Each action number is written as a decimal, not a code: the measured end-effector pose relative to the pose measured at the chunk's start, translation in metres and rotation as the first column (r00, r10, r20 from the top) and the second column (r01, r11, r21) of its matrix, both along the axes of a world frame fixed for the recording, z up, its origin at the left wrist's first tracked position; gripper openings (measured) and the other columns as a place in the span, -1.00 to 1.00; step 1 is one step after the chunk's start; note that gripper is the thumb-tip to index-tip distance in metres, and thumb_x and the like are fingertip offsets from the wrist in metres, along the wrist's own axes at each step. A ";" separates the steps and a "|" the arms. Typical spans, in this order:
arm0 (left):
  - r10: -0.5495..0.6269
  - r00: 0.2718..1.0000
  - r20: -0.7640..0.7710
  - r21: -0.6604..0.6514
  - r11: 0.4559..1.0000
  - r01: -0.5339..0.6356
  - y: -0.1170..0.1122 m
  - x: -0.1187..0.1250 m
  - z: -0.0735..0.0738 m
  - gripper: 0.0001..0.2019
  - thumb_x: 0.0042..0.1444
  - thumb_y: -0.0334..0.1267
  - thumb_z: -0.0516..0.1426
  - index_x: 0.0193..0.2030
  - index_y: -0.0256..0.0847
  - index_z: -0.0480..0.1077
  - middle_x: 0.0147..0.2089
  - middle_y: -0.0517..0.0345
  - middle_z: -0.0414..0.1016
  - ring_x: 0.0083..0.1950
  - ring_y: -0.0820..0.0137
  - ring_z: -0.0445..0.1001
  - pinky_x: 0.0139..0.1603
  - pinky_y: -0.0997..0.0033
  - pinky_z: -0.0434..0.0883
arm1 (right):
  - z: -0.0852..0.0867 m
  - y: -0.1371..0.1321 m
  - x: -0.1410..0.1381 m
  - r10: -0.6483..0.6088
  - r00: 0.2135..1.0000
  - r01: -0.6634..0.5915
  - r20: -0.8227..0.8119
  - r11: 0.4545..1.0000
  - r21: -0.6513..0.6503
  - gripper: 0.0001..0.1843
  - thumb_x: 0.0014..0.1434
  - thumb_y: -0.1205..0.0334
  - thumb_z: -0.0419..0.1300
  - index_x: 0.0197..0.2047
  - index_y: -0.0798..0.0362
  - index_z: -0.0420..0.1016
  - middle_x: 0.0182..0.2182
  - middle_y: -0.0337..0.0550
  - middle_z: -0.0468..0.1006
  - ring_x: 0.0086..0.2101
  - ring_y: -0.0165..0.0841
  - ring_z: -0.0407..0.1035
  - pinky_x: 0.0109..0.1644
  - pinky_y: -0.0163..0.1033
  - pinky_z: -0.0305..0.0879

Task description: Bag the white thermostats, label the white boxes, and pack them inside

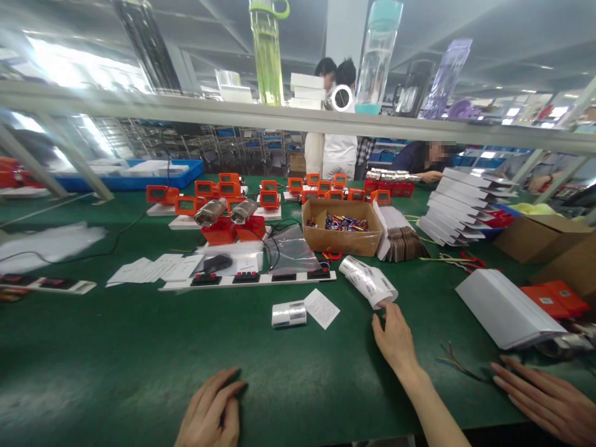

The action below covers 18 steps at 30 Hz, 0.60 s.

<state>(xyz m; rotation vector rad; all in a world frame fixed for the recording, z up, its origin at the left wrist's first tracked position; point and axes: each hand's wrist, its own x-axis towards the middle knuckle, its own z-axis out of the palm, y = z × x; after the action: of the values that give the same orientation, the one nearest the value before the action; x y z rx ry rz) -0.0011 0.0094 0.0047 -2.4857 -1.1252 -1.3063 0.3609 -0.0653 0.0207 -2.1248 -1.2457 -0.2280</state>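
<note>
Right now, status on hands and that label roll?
Left hand flat on green mat, empty. Right hand fingertips on white printed label roll. Another person's hand flat at right.

The table (139,360) is showing dark green throughout. The label roll (367,280) is showing white with fine black print; the small roll (289,313) is reading white with grey bands. The paper slip (322,307) is appearing plain white. The meters (186,205) are showing orange casings with greyish-green screens. The carton (342,241) is showing plain brown, its contents mixing blue, red and yellow. The long tray (125,180) is showing blue. The flat box (505,310) is showing white.
</note>
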 end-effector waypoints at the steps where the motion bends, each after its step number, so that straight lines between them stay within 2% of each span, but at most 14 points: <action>1: -0.001 1.000 -0.004 -0.004 1.000 0.001 0.000 0.000 0.000 -0.83 0.19 -0.37 0.02 -0.23 -0.17 0.44 -0.08 0.06 0.48 -0.04 0.24 0.44 0.02 0.19 0.33 | -0.002 -0.008 -0.003 0.006 1.000 -0.006 -0.012 1.000 0.007 -0.78 0.22 0.24 -0.01 -0.06 0.06 0.27 -0.20 -0.02 0.42 -0.26 -0.20 0.38 -0.23 -0.13 0.35; 5: 0.001 1.000 -0.014 -0.018 1.000 -0.001 -0.002 0.002 0.002 -0.82 0.20 -0.39 0.01 -0.23 -0.18 0.44 -0.08 0.05 0.48 -0.03 0.26 0.43 0.04 0.20 0.32 | -0.011 -0.042 -0.023 0.045 0.998 -0.044 -0.049 0.999 0.024 -0.81 0.25 0.20 0.00 -0.08 0.04 0.28 -0.25 -0.08 0.43 -0.33 -0.26 0.36 -0.26 -0.14 0.35; 8: 0.014 1.000 -0.005 -0.025 1.000 -0.014 -0.005 0.003 0.004 -0.82 0.20 -0.40 0.01 -0.23 -0.17 0.44 -0.08 0.06 0.48 -0.02 0.26 0.43 0.03 0.20 0.33 | -0.018 -0.059 -0.035 0.102 0.993 -0.101 -0.058 0.995 0.016 -0.85 0.28 0.20 -0.01 -0.14 0.00 0.31 -0.25 -0.10 0.43 -0.26 -0.24 0.36 -0.17 -0.10 0.35; 12: 0.037 0.999 -0.001 -0.071 0.997 -0.037 -0.009 0.004 0.004 -0.81 0.20 -0.42 0.01 -0.22 -0.16 0.44 -0.07 0.07 0.48 0.01 0.25 0.42 0.06 0.17 0.34 | -0.022 -0.065 -0.037 0.148 0.988 -0.148 -0.049 0.989 0.007 -0.85 0.29 0.20 -0.01 -0.16 -0.01 0.35 -0.20 -0.07 0.42 -0.14 -0.17 0.34 -0.03 0.00 0.30; 18: 0.083 0.997 -0.002 -0.125 0.989 -0.082 -0.011 0.006 0.002 -0.79 0.20 -0.42 0.00 -0.24 -0.16 0.46 -0.06 0.09 0.50 0.03 0.25 0.42 0.07 0.16 0.36 | -0.016 -0.057 -0.044 0.221 0.975 -0.221 0.001 0.975 -0.034 -0.81 0.28 0.22 0.01 -0.10 0.03 0.38 -0.15 -0.02 0.44 -0.11 -0.14 0.32 0.01 0.04 0.28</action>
<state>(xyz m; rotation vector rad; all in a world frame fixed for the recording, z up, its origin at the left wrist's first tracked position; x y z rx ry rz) 0.0048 -0.0018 0.0071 -2.4932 -1.3350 -1.2545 0.3166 -0.1223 0.0044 -1.9931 -1.4853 -0.1158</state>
